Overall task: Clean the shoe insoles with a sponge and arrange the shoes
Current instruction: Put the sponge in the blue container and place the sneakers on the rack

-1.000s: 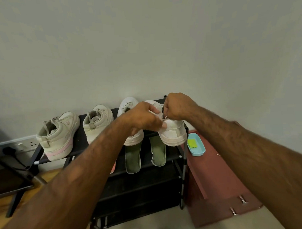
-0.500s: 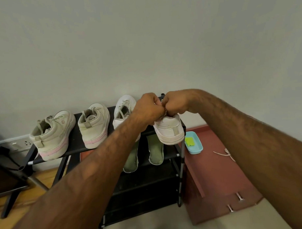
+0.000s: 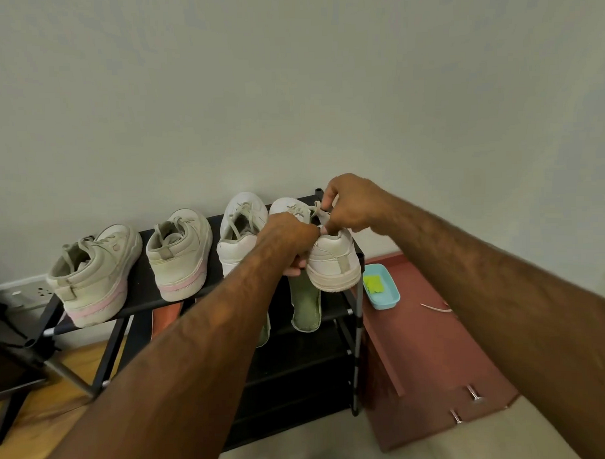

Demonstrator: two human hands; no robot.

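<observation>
Working the lace on the far-right white shoe [image 3: 333, 259], top shelf of the rack [image 3: 143, 286].
My left hand [image 3: 287, 240] is curling round the shoe's inner side, and my right hand [image 3: 353, 203] is pinching the lace [image 3: 315, 208] above the heel. A green insole [image 3: 305, 306] is lying on the shelf below. The sponge [image 3: 373, 283] is sitting in the blue tray [image 3: 386, 300] just right of the rack.

Four shoes [image 3: 180, 254] fill the rack's [image 3: 143, 289] top shelf, toes toward the wall [image 3: 289, 92] — bare shelf shows only between the left two. The left hand [image 3: 287, 236] and right hand [image 3: 351, 203] crowd the rightmost shoe [image 3: 333, 262]. Past the right edge, a blue tray [image 3: 394, 289] stands on the red cabinet [image 3: 436, 355] — mostly bare top in front.
</observation>
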